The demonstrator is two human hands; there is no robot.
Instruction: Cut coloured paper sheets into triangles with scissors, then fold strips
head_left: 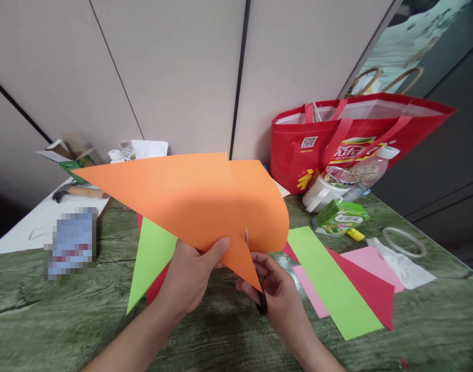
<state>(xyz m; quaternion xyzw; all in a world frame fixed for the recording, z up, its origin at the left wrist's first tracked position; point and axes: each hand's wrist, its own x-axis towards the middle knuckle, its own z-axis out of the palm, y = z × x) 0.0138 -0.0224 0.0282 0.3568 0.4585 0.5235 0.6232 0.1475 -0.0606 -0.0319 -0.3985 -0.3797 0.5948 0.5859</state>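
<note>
A large sheet of orange paper (pixel 198 191) is held up above the table, its right side curling over. My left hand (pixel 192 271) pinches its lower edge, thumb on top and fingers underneath. Scissors (pixel 263 304) with a black handle are in my right hand (pixel 277 289), its fingers closed around the handle. One blade tip shows in a slit in the orange paper, and a pointed flap hangs between my two hands. The rest of the scissors is hidden by the paper. Green paper (pixel 153 253) and red paper (pixel 157 287) lie beneath.
On the right lie a green strip (pixel 329 279), red paper (pixel 366 287) and pink paper (pixel 370 263). Behind them stand a green carton (pixel 341 217), a white mug (pixel 319 194), a bottle (pixel 372 165) and a red bag (pixel 310 150). A hammer (pixel 79 192) lies at left.
</note>
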